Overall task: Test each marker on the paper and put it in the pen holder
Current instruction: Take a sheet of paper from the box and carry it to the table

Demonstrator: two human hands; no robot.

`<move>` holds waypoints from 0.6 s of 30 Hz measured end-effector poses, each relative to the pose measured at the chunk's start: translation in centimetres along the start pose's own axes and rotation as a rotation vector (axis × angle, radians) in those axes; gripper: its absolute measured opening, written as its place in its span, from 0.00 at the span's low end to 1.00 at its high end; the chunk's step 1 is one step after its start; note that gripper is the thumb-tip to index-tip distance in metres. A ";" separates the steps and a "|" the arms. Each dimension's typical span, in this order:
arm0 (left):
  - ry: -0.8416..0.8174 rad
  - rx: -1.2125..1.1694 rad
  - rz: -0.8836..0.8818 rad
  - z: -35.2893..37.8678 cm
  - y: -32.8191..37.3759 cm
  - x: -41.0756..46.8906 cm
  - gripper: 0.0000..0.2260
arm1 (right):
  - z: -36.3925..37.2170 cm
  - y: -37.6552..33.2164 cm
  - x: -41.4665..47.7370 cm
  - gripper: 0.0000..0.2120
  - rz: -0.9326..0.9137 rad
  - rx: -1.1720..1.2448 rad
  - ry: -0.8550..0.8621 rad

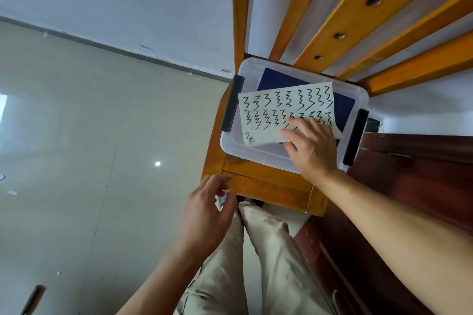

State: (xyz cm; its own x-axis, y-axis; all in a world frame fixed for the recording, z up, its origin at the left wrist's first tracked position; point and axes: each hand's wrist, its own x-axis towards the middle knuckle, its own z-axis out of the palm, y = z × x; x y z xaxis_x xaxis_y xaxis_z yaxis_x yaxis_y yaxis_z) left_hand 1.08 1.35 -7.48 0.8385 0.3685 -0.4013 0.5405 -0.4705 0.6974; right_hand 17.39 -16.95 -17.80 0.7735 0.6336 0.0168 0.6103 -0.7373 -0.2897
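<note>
Head view: right hand (308, 147) flat, fingers spread, pressing squiggle-marked paper (286, 112) onto translucent plastic bin (256, 153); left hand (204, 208) loosely curled.

Scene bright, even, soft daylight. Strong glare patch on floor (76, 135) at far left edge; small round specular spot of lamp on tile mid-frame. Shadows faint and diffuse, darkest under box (230, 143) rim. Wide-angle distortion heavy: wall line and slats (358, 7) lean and splay toward edges. Slight softness at corners; paper (268, 115) marks sharp at centre. Forearms near lens slightly blurred.
</note>
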 end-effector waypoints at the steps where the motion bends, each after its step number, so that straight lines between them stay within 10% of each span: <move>1: -0.002 0.014 0.010 -0.3 0.2 0.0 0.09 | -0.4 0.0 0.1 0.05 0.009 0.017 -0.015; 18: 0.098 0.236 0.137 -16.0 6.7 -12.9 0.11 | -19.1 -12.7 -2.1 0.11 0.032 0.007 -0.403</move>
State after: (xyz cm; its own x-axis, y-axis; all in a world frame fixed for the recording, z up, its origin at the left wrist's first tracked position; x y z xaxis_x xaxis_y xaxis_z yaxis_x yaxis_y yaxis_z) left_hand -7.15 6.23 11.86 0.9006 0.3589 -0.2451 0.4329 -0.6908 0.5792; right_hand 11.28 -13.46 4.13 0.6618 0.6528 -0.3686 0.5852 -0.7572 -0.2902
